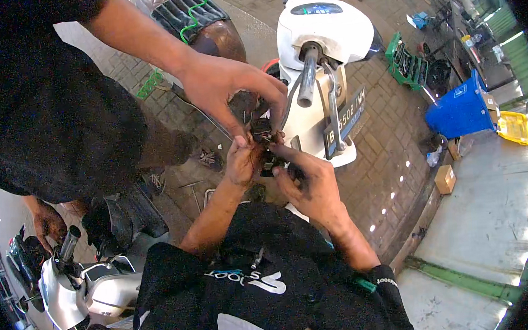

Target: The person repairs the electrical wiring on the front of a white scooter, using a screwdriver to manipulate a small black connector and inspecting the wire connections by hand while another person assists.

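In front of my chest, a small dark mechanical part (262, 128) is surrounded by fingers; its kind cannot be made out. My left hand (242, 162) pinches its lower left side, fingers smudged black. From the right, my right hand (313, 185) closes on its lower end with bent, blackened fingers. A co-worker's hand (226, 84) reaches in from the upper left and grips the top of the same part. Just beyond our hands stands a white scooter (321, 30) with a bare metal handlebar end (310, 77). The fingers hide much of the part.
The co-worker's dark-clothed body (43, 114) fills the left side. A silver scooter (63, 298) stands at lower left. On the right are a green toolbox (406, 64), a blue bin (458, 109), a cardboard box (445, 179) and a yellow container (514, 128). A scooter seat (193, 15) shows at the top.
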`<state>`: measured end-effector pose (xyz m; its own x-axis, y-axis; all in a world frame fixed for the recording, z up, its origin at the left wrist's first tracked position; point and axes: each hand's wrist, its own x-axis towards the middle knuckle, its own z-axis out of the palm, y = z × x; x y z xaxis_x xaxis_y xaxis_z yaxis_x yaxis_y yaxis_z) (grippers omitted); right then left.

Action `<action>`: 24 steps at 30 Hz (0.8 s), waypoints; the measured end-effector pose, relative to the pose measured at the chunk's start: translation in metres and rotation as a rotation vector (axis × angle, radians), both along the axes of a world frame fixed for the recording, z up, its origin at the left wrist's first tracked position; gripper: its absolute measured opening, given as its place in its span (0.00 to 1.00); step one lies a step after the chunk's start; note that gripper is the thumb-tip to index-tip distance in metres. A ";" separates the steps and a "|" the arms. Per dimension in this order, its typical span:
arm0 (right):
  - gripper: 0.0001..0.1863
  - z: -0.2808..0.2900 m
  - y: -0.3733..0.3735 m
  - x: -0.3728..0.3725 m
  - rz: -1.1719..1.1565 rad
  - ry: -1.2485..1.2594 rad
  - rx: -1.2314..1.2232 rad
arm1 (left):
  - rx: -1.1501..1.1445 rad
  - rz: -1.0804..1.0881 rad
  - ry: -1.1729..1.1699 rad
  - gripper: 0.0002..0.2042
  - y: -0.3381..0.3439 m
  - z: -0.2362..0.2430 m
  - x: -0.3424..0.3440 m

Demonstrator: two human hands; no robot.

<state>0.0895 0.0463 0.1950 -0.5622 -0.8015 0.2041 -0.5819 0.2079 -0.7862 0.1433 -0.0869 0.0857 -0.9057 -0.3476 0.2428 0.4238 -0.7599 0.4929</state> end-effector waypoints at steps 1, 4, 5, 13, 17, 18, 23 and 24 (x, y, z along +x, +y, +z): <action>0.16 -0.001 0.002 0.001 -0.016 0.009 -0.018 | -0.058 0.026 -0.017 0.23 -0.002 0.000 0.002; 0.14 0.007 0.007 0.001 -0.063 -0.094 0.022 | -0.077 0.059 0.015 0.23 -0.008 0.002 -0.001; 0.13 0.004 0.009 0.000 -0.080 -0.106 0.019 | -0.081 0.065 0.014 0.23 -0.009 -0.001 -0.003; 0.15 0.000 0.021 -0.008 -0.107 -0.147 0.084 | 0.191 0.094 0.033 0.24 -0.015 0.005 -0.003; 0.14 0.002 0.022 -0.009 -0.094 -0.233 0.112 | 0.186 0.155 -0.025 0.24 -0.014 0.011 -0.003; 0.14 -0.002 0.023 -0.008 -0.085 -0.252 0.065 | 0.189 0.153 0.001 0.25 -0.015 0.010 -0.002; 0.12 -0.036 0.042 -0.016 -0.090 -0.377 0.062 | 0.154 0.142 0.033 0.27 -0.017 0.018 0.001; 0.13 -0.051 0.049 -0.021 -0.117 -0.312 0.046 | 0.156 0.137 0.053 0.28 -0.017 0.021 0.002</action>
